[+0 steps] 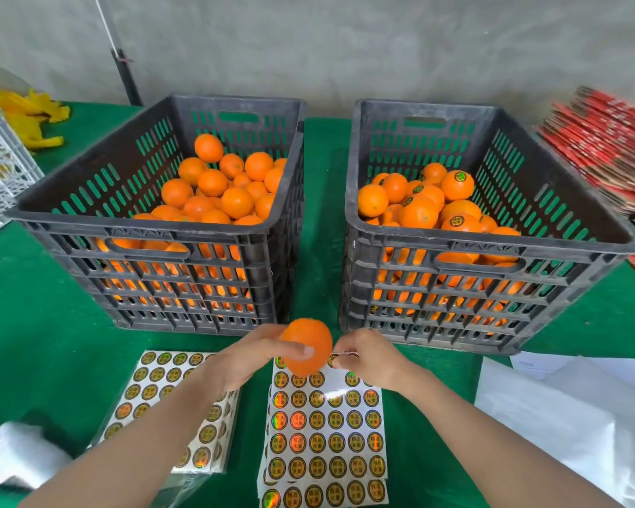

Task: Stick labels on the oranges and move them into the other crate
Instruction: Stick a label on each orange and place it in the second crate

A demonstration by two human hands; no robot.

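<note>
My left hand [252, 355] grips an orange [306, 342] in front of the two black crates. Just right of the orange, my right hand [369, 359] pinches a round label [336, 358] at the top edge of the label sheet [327, 427] lying under both hands. The left crate [154, 247] holds several oranges with no labels showing. In the right crate [492, 258] several oranges lie, some showing round gold labels. A second label sheet [154, 386] lies to the left, partly under my left forearm.
Everything stands on a green cloth [319, 199]. White paper sheets [572, 408] lie at the right front. A stack of red flat cartons [609, 148] is at the far right, a white crate [1, 170] and yellow bags [33, 119] at the far left.
</note>
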